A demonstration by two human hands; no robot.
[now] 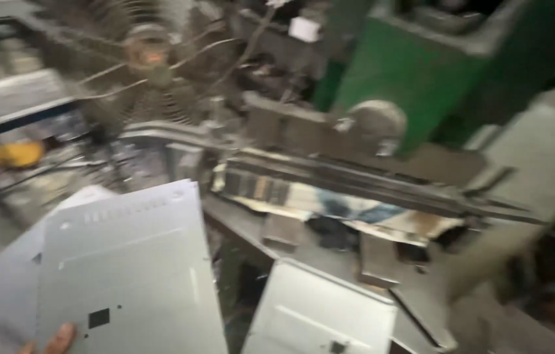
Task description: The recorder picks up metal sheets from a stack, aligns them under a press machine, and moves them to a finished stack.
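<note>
A grey metal sheet (pixel 130 269) was seen at lower left, held up at a tilt. Its long axis ran from the bottom edge of the view upward, leaning slightly right, with the far short edge pointed toward the machine (pixel 415 72). A row of small slots was noted near that far edge, and a small square hole near the lower end.

Left hand (pixel 54 341): only fingertips were visible at the bottom edge, pressed against the sheet's lower left corner; the sheet was gripped there, though how far the fingers were closed could not be told. The right hand was not in view.

A second grey sheet (pixel 2 282) was seen behind and left of the first, overlapped by it. A third panel (pixel 320 314) was noted lower centre, apart from the held sheet. A wire-guarded fan (pixel 149 62) stood upper left; a green machine body filled upper right, with a long dark rail (pixel 369 180) across the middle. The view was heavily blurred.
</note>
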